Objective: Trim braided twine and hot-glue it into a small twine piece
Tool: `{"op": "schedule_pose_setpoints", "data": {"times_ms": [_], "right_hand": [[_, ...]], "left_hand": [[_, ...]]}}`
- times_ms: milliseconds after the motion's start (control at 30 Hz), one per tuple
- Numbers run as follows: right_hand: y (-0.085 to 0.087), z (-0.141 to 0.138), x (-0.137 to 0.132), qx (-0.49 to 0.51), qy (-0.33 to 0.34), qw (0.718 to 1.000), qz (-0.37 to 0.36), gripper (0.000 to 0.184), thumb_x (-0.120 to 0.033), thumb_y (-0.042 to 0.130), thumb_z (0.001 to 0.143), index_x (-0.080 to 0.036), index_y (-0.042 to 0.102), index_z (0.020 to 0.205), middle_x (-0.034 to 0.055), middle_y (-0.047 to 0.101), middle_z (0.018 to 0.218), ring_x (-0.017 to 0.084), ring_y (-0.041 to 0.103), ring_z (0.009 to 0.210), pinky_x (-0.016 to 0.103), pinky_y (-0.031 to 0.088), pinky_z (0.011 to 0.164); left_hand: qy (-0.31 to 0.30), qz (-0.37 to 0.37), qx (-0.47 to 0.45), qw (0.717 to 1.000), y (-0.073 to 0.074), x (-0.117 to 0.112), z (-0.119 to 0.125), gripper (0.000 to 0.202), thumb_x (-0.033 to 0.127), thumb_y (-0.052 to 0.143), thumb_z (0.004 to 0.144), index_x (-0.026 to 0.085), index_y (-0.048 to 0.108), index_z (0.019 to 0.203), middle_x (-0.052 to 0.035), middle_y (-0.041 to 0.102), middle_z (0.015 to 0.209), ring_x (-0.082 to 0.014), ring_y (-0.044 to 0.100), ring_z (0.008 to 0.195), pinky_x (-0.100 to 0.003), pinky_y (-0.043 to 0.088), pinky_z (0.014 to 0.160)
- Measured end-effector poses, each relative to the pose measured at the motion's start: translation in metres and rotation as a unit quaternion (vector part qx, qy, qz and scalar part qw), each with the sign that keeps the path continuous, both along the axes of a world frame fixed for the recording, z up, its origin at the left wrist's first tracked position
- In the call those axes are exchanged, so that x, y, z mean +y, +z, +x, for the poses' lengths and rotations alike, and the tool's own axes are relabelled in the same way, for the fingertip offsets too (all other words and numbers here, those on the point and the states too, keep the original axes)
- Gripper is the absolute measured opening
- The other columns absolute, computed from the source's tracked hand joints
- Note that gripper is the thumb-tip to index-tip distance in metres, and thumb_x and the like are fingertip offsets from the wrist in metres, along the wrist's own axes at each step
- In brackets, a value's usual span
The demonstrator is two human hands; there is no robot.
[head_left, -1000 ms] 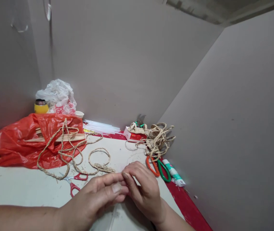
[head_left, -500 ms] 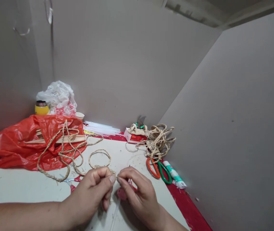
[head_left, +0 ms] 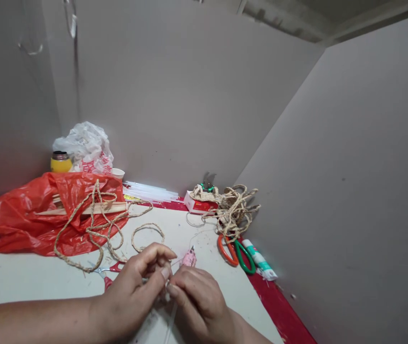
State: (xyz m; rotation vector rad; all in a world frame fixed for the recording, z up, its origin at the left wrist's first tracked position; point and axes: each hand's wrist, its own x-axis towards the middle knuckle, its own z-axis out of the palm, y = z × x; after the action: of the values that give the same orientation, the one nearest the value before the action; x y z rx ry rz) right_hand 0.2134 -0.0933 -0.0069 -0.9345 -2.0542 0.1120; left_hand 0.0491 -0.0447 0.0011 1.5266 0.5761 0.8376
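My left hand (head_left: 135,289) and my right hand (head_left: 198,301) meet low in the middle of the white table (head_left: 28,282), fingertips pinched together on something small I cannot make out. A pink glue gun (head_left: 188,258) pokes out just above my right hand's fingers. Jute twine (head_left: 96,227) runs in loops from the red bag to a spot right behind my left hand. Small red-handled scissors (head_left: 109,272) lie just left of my left hand, partly hidden by it.
A red plastic bag (head_left: 28,215) with wooden sticks (head_left: 92,207) lies at the left; a white bag (head_left: 84,145) and yellow jar (head_left: 60,162) stand behind. Clear glue sticks (head_left: 150,191), a twine tangle (head_left: 232,205), orange-green scissors (head_left: 236,251), a glue tube (head_left: 259,260) sit at the back right.
Both hands have drawn a little toward me and to the left. The pink glue gun, hidden a second ago, now shows above my right hand.
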Motion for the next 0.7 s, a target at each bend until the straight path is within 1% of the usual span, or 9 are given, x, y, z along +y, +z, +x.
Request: {"op": "schedule_pose_setpoints", "data": {"times_ms": [100, 167, 233, 333, 433, 567, 633, 700], "right_hand": [[-0.0019, 0.0003, 0.0013, -0.033, 0.019, 0.999, 0.022, 0.026, -0.017, 0.04, 0.094, -0.021, 0.045, 0.069, -0.0025, 0.048, 0.057, 0.012, 0.044, 0.051, 0.026, 0.033, 0.052], [-0.0033, 0.0002, 0.002, -0.045, 0.013, 0.999, 0.028, 0.027, -0.017, 0.041, 0.094, -0.022, 0.044, 0.067, -0.0034, 0.046, 0.054, 0.013, 0.042, 0.049, 0.027, 0.032, 0.051], [-0.004, -0.0005, 0.0024, -0.036, -0.002, 0.999, 0.018, 0.024, -0.015, 0.045, 0.092, -0.022, 0.046, 0.07, -0.0024, 0.049, 0.057, 0.013, 0.045, 0.052, 0.026, 0.033, 0.053], [-0.0034, -0.0019, 0.0026, 0.003, -0.013, 1.0, -0.012, 0.013, -0.011, 0.048, 0.089, -0.021, 0.051, 0.081, 0.0005, 0.056, 0.068, 0.015, 0.052, 0.064, 0.026, 0.038, 0.059], [-0.0039, -0.0021, 0.002, 0.019, -0.015, 0.999, -0.04, 0.014, -0.009, 0.048, 0.088, -0.021, 0.053, 0.091, 0.001, 0.059, 0.074, 0.015, 0.054, 0.069, 0.026, 0.041, 0.063], [-0.0081, -0.0006, 0.0009, 0.011, -0.023, 0.998, -0.057, 0.012, -0.011, 0.047, 0.09, -0.021, 0.054, 0.09, 0.0019, 0.061, 0.076, 0.016, 0.056, 0.07, 0.027, 0.043, 0.066], [-0.0095, -0.0002, 0.0008, 0.006, -0.027, 0.998, -0.05, 0.011, -0.013, 0.046, 0.092, -0.021, 0.053, 0.088, 0.0009, 0.06, 0.074, 0.015, 0.055, 0.068, 0.027, 0.042, 0.065], [-0.0091, -0.0005, 0.0011, 0.002, -0.032, 0.998, -0.047, 0.011, -0.015, 0.044, 0.093, -0.021, 0.051, 0.086, 0.0002, 0.058, 0.072, 0.014, 0.053, 0.066, 0.026, 0.042, 0.063]], "left_hand": [[-0.005, 0.031, 0.017, 0.999, -0.0037, -0.0027, -0.001, 0.02, 0.029, 0.045, 0.092, 0.02, 0.056, 0.106, -0.0023, 0.056, 0.087, -0.0146, 0.052, 0.081, -0.027, 0.043, 0.075], [-0.006, 0.038, 0.017, 0.999, -0.0035, -0.0044, -0.0015, 0.02, 0.03, 0.044, 0.093, 0.021, 0.058, 0.105, -0.0024, 0.057, 0.087, -0.015, 0.053, 0.081, -0.027, 0.044, 0.075], [-0.004, 0.039, 0.013, 0.999, -0.0028, -0.0053, -0.0015, 0.021, 0.032, 0.043, 0.094, 0.021, 0.058, 0.103, -0.0028, 0.059, 0.09, -0.0156, 0.055, 0.085, -0.027, 0.044, 0.078], [0.015, 0.041, 0.012, 0.999, -0.004, -0.0048, -0.0013, 0.021, 0.033, 0.046, 0.093, 0.022, 0.057, 0.107, -0.0036, 0.061, 0.098, -0.0174, 0.057, 0.094, -0.028, 0.044, 0.085], [0.038, 0.05, 0.025, 0.998, -0.0076, -0.0027, -0.0019, 0.023, 0.033, 0.05, 0.091, 0.022, 0.055, 0.111, -0.0044, 0.061, 0.101, -0.0183, 0.057, 0.096, -0.029, 0.044, 0.087], [0.063, 0.043, 0.029, 0.997, -0.0093, 0.0, -0.0028, 0.023, 0.033, 0.051, 0.09, 0.022, 0.056, 0.109, -0.0047, 0.061, 0.102, -0.019, 0.056, 0.099, -0.029, 0.044, 0.088], [0.064, 0.037, 0.027, 0.997, -0.0078, 0.0007, -0.0027, 0.022, 0.033, 0.051, 0.09, 0.022, 0.056, 0.109, -0.0049, 0.061, 0.102, -0.0191, 0.055, 0.1, -0.029, 0.043, 0.088], [0.05, 0.031, 0.023, 0.998, -0.0051, 0.0009, -0.0023, 0.022, 0.033, 0.051, 0.09, 0.021, 0.056, 0.108, -0.0048, 0.061, 0.1, -0.0187, 0.056, 0.098, -0.029, 0.044, 0.087]]}}
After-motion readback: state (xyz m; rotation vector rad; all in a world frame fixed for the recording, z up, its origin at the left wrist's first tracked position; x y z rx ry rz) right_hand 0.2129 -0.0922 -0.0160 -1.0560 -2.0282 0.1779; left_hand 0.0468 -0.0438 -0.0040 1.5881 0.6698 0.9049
